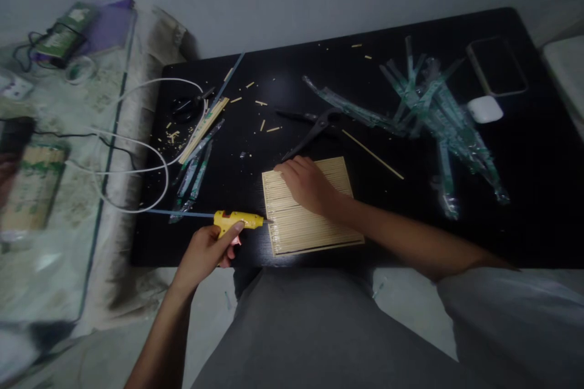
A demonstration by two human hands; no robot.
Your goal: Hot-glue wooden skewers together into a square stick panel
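My left hand (207, 249) is wrapped round a yellow hot glue gun (239, 219), with a long glue stick (182, 213) running out of its back. The nozzle points right and meets the left edge of a square panel of thin bamboo sticks (314, 225) laid side by side. Shiny glue lies along that edge. My right hand (308, 182) bears down on the panel's upper part, its fingers bent and close together near the upper left edge; the fingertips are partly hidden. Just above the panel lie dark scissors or pliers (314, 127) with spread handles.
Empty plastic wrappers (438, 103) sprawl at the right, near a white case (485, 109) and a phone-like clear case (497, 67). A bundle of sticks (205, 127), black scissors (187, 108) and a looping white cord (165, 164) are at left. A glass-topped table (68, 279) adjoins.
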